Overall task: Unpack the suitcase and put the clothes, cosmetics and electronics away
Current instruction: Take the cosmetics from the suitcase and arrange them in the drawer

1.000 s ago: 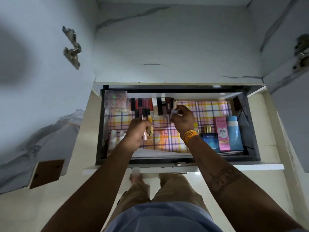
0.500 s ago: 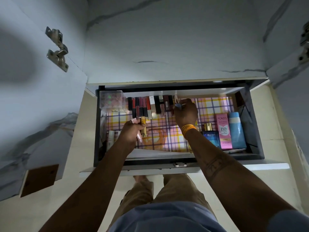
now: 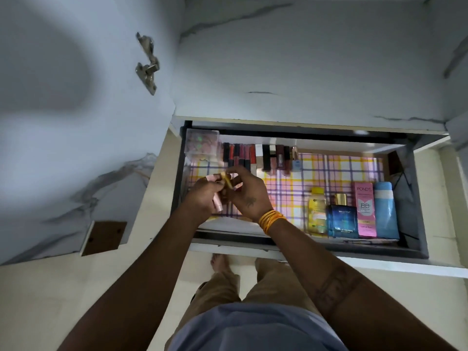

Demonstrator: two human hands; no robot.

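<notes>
Hands (image 3: 222, 196) gripping slim pink tubes (image 3: 217, 202), glossy plaid-lined drawer (image 3: 415, 198)

- Open drawer (image 3: 177, 188) lined with checked paper (image 3: 329, 178).
- Left hand (image 3: 202, 196) grips a pink tube (image 3: 217, 203); right hand (image 3: 249, 196) pinches a yellow tube (image 3: 227, 181).
- Lipsticks (image 3: 253, 155) line the rear wall.
- Front right: yellow bottle (image 3: 316, 211), blue perfume (image 3: 341, 220), pink carton (image 3: 364, 209), blue bottle (image 3: 385, 209).

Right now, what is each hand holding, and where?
Left hand wraps pink tubes around their middles; right hand pinches the small yellow tube near its top.
</notes>
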